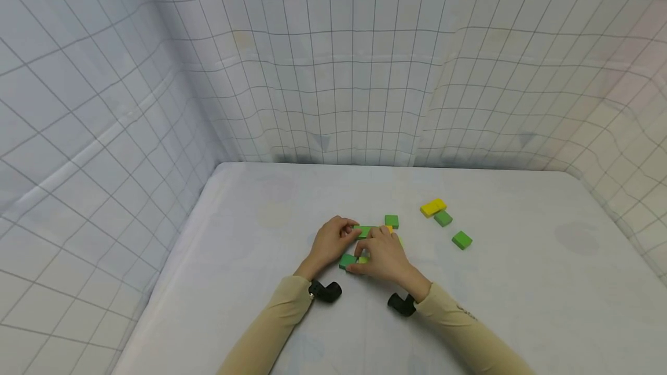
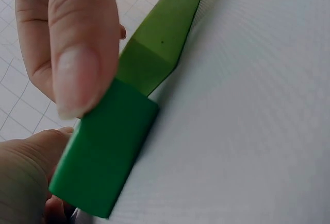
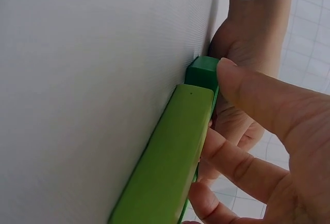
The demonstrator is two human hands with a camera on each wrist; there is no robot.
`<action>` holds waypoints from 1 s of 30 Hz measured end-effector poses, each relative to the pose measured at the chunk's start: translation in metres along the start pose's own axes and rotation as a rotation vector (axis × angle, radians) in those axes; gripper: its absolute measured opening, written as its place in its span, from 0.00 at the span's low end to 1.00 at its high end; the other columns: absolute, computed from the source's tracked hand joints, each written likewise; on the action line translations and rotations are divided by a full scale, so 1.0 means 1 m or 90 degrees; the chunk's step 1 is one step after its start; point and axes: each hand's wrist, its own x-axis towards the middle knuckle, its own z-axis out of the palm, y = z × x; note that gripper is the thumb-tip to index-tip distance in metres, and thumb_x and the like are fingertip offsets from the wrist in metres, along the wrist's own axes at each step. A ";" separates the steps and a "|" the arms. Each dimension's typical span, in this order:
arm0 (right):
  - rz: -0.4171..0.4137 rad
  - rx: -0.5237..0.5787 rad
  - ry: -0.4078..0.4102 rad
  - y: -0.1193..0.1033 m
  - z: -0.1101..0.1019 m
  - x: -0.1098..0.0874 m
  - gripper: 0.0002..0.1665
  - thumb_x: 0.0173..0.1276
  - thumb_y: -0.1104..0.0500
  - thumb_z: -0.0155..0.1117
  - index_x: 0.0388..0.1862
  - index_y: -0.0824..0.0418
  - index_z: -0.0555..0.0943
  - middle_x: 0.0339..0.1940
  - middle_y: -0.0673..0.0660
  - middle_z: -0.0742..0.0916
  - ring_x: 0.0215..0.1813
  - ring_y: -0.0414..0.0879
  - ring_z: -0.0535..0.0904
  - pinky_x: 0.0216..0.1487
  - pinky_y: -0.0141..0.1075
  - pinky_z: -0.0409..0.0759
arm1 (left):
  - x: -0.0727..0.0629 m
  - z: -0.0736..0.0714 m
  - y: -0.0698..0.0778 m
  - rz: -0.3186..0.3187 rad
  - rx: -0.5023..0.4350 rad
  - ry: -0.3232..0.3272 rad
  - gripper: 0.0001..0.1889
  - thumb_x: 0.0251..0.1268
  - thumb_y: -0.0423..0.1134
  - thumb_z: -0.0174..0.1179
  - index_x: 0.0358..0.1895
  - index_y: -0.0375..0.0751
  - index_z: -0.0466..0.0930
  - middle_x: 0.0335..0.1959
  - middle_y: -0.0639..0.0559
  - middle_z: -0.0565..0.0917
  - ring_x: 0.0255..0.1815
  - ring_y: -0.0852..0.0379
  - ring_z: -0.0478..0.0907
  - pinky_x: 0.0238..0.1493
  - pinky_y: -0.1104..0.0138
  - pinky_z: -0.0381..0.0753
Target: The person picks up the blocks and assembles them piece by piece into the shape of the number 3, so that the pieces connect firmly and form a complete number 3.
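In the head view my left hand point(image 1: 329, 243) holds the left end of a green block point(image 1: 363, 231) between thumb and forefinger. My right hand point(image 1: 387, 254) reaches over the pieces with fingers spread. Its thumb touches a darker green block point(image 1: 347, 260), also seen in the right wrist view as a green block point(image 3: 202, 71). Against it lies a long yellow-green block point(image 3: 167, 152), whose light green end point(image 1: 363, 260) shows under the right hand. An orange piece point(image 1: 389, 228) peeks out past the right fingers. The left thumb partly covers the dark green block point(image 2: 108, 152) in the left wrist view.
A small green block point(image 1: 392, 221) lies just beyond the right hand. Farther right are a yellow block point(image 1: 433, 208) and two green blocks, one against the yellow point(image 1: 443, 218) and one nearer point(image 1: 462, 240). A gridded curtain point(image 1: 354, 74) hangs behind the white table point(image 1: 271, 207).
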 end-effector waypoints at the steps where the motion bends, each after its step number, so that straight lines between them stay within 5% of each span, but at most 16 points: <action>1: 0.001 -0.003 0.003 0.000 0.000 0.000 0.15 0.50 0.41 0.75 0.26 0.49 0.85 0.30 0.50 0.73 0.37 0.48 0.64 0.35 0.41 0.62 | 0.000 0.000 0.000 0.000 -0.001 0.001 0.13 0.65 0.46 0.61 0.44 0.41 0.84 0.26 0.59 0.72 0.25 0.64 0.67 0.27 0.70 0.67; 30: -0.006 -0.002 0.029 0.004 0.002 -0.002 0.16 0.49 0.40 0.75 0.24 0.49 0.84 0.28 0.49 0.73 0.35 0.48 0.66 0.34 0.40 0.65 | 0.000 -0.001 0.000 -0.005 -0.014 -0.008 0.14 0.65 0.47 0.61 0.45 0.41 0.84 0.27 0.59 0.73 0.25 0.64 0.67 0.28 0.69 0.68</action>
